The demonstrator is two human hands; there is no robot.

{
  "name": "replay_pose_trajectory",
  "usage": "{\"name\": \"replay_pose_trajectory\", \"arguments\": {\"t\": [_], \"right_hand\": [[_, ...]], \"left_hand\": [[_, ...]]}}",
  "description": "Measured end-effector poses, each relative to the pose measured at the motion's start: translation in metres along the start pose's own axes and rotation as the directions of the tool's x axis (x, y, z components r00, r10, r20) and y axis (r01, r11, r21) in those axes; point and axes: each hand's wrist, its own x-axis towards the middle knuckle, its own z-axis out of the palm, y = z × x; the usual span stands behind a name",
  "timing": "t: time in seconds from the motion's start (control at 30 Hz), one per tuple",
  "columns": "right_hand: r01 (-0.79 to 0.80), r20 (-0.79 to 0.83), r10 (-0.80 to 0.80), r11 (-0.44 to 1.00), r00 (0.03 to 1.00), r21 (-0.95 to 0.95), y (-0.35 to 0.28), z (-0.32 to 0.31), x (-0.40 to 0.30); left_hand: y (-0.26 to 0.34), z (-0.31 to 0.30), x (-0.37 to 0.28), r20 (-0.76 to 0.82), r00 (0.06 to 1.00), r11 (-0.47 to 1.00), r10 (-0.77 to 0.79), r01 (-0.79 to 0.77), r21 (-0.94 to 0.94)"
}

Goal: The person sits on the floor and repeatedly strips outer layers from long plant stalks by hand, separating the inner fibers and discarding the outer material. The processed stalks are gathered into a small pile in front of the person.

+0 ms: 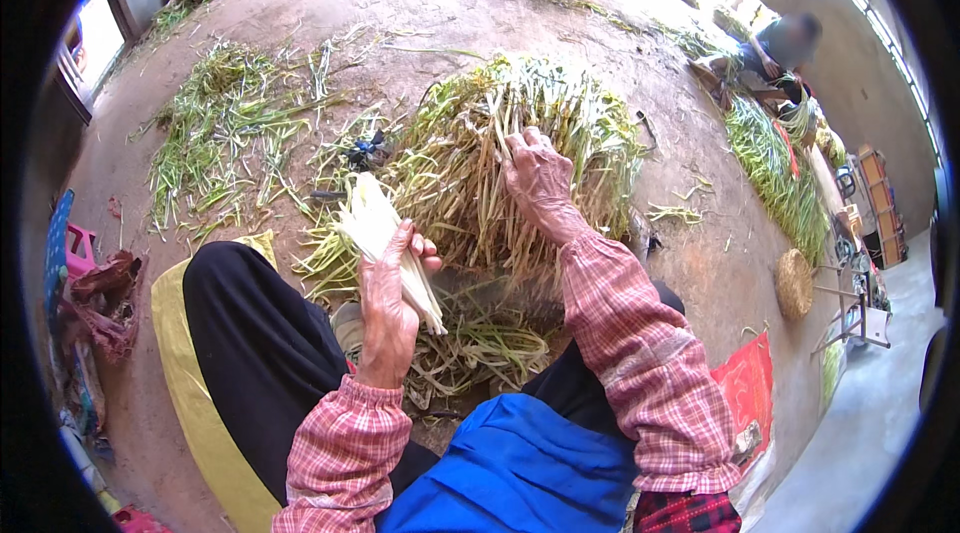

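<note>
My left hand (391, 293) is closed around a bundle of pale, cream-white plant stalks (371, 214), which slants from upper left to lower right through the fist. In front of me lies a big heap of long stalks (457, 188), straw-brown along its near side and yellow-green at the far end. My right hand (541, 177) reaches onto the top of this heap. Its fingers curl in with the thumb around a thin pale stalk at the heap's upper middle; the fingertips are partly hidden.
Loose green leaves (225, 120) litter the floor at left, and leafy trimmings (480, 353) lie between my knees. A dark blue tied object (365, 148) sits beside the heap. A person (784, 45) works at right near green stalks (772, 173). A woven basket (794, 284) stands nearby.
</note>
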Motion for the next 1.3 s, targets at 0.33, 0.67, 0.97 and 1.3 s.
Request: {"name": "replay_pose_trajectory", "arguments": {"t": [0.33,0.67,0.97,1.3], "right_hand": [[-0.246,0.164,0.207,0.929,0.965,0.276,0.034,0.019,0.008],[-0.509,0.418,0.316,0.31,0.852,0.803,0.041,-0.021,0.01],[-0.619,0.363,0.614,0.27,0.701,0.738,0.056,-0.066,-0.013],[-0.316,0.351,0.235,0.929,0.906,0.195,0.074,-0.054,-0.048]], "left_hand": [[0.006,-0.005,0.001,0.021,0.999,0.998,-0.04,0.041,-0.056],[0.002,-0.006,0.004,0.045,0.998,0.998,-0.042,0.044,-0.039],[-0.004,0.0,0.001,0.032,0.997,0.995,-0.075,0.077,-0.062],[-0.005,-0.004,0.002,0.039,0.996,0.994,-0.083,0.085,-0.07]]}}
